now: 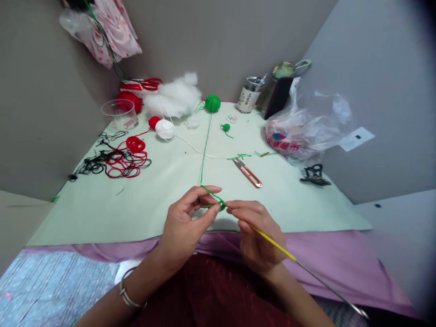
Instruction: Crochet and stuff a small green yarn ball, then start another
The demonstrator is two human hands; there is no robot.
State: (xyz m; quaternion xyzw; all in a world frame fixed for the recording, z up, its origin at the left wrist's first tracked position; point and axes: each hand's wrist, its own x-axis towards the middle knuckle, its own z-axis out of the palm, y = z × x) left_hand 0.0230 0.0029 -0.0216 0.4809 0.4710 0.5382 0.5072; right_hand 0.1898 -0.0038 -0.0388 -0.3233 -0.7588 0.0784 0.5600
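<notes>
My left hand [190, 218] pinches a small green crochet piece [222, 206] between thumb and fingers, close to the table's front edge. Green yarn [206, 150] runs over its index finger and back to a green yarn ball [213, 103]. In my right hand [260, 229] is a crochet hook [274, 243] with a yellow grip, held like a pen. The hook's tip meets the green piece at my left fingertips; exactly how the yarn lies on it is too small to make out. The hook's long metal end slants down to the right.
Orange thread snips [248, 173] lie beyond my right hand near green yarn scraps [240, 157]. Tangled black and red yarn [126, 159], a clear plastic cup [121, 114] and white stuffing [175, 97] are on the left. A plastic bag [299, 131] and black hair claw [315, 175] sit right.
</notes>
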